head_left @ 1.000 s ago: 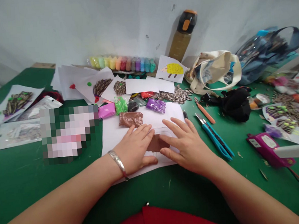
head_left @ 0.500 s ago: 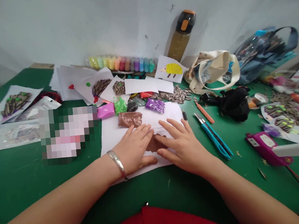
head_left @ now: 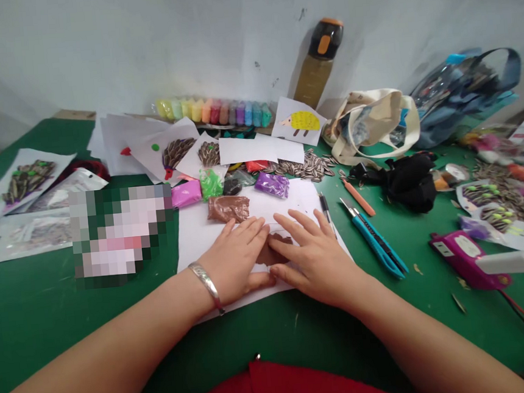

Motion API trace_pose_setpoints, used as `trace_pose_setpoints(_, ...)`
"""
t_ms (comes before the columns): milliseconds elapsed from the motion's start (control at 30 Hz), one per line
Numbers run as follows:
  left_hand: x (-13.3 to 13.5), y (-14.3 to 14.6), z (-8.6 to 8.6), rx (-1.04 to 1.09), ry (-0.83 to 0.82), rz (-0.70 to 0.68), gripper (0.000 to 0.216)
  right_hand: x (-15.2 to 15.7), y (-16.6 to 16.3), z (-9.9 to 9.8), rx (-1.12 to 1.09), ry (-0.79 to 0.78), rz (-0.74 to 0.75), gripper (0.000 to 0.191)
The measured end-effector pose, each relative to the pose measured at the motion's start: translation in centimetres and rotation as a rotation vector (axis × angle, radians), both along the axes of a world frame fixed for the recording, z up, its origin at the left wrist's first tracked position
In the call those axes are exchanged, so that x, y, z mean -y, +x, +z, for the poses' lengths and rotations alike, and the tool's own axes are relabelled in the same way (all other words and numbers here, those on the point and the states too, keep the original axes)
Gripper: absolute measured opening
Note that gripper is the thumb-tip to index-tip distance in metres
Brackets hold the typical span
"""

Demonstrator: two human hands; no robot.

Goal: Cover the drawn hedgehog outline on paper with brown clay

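Note:
A flattened patch of brown modelling clay [head_left: 271, 254] lies on a white sheet of paper [head_left: 192, 234] in front of me. Over the patch's left side rests my left hand [head_left: 240, 256], open, its fingers stretched out together. My right hand [head_left: 315, 256] is open too, with spread fingers touching the clay's right side. Both hands hide part of the patch. Just beyond my left fingertips sits a packet of brown clay [head_left: 227, 208]. Pink [head_left: 186, 194], green [head_left: 211, 184] and purple clay packets [head_left: 272, 184] lie along the paper's far edge.
Right of the paper are a pen [head_left: 324, 206], a blue utility knife [head_left: 373, 239], an orange tool [head_left: 358, 196] and a magenta glue gun [head_left: 469, 261]. Sunflower seeds [head_left: 307, 165], a bottle [head_left: 317, 63] and a cream cloth bag [head_left: 370, 123] stand farther back. Seed-covered pictures [head_left: 26, 180] lie left.
My right hand has shifted slightly left and toward me, uncovering the pen and more of the clay's far edge. My left hand stays in nearly the same place.

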State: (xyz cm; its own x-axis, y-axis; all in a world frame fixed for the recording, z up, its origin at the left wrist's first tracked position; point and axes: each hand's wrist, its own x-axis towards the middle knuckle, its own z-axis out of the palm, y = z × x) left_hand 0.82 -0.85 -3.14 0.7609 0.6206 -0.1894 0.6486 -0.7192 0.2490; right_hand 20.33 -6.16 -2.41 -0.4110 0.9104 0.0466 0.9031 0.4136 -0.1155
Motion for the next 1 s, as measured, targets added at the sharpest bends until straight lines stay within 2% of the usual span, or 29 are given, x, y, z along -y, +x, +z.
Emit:
trace_pose_setpoints(233,-0.1,0.12,0.24,-0.019,-0.017,-0.003,0.082,-0.51,0.27,-0.44,0.006,0.003,-0.049,0.045)
trace_pose_setpoints(400,-0.31,-0.25,0.42,0.04,-0.032,-0.02,0.082,-0.19,0.12,-0.43,-0.009,-0.003,0.009,0.049)
trace_pose_setpoints(533,-0.6,-0.54,0.66,0.062,-0.097,-0.011,0.083,-0.38,0.2,-0.37,-0.013,-0.026,-0.001,0.047)
trace_pose_setpoints(700,-0.6,-0.5,0.41,0.081,-0.066,-0.03,0.082,-0.5,0.24,-0.37,-0.05,-0.026,-0.048,0.052)
trace_pose_setpoints(833,-0.49,-0.24,0.51,0.063,-0.079,-0.011,0.083,-0.58,-0.1,-0.42,-0.059,-0.068,-0.015,0.058)
trace_pose_setpoints(1000,-0.43,-0.16,0.73,0.06,-0.092,0.006,0.087,-0.78,-0.03,-0.34,-0.081,-0.081,-0.022,0.052)
